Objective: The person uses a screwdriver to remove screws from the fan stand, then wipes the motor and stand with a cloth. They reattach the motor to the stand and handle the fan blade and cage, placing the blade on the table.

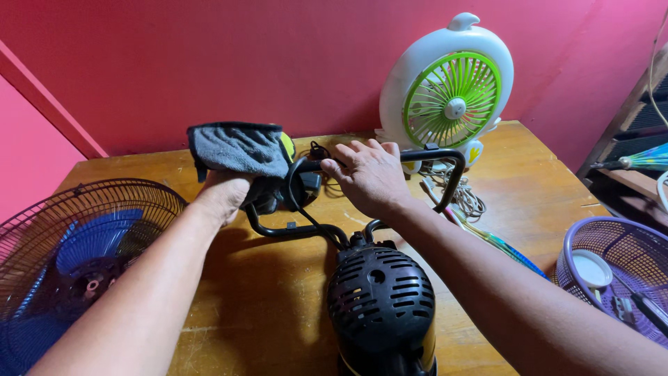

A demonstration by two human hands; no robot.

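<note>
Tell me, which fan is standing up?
The white fan with the green grille, upright at the back of the table. The blue fan at the left edge lies tilted back, not standing upright.

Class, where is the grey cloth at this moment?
In the head view, the grey cloth is held in the left hand, left of centre, draped over the black tubular frame above the wooden table.

Both hands (226, 191) (369, 174) forward, fingers apparently curled
</note>
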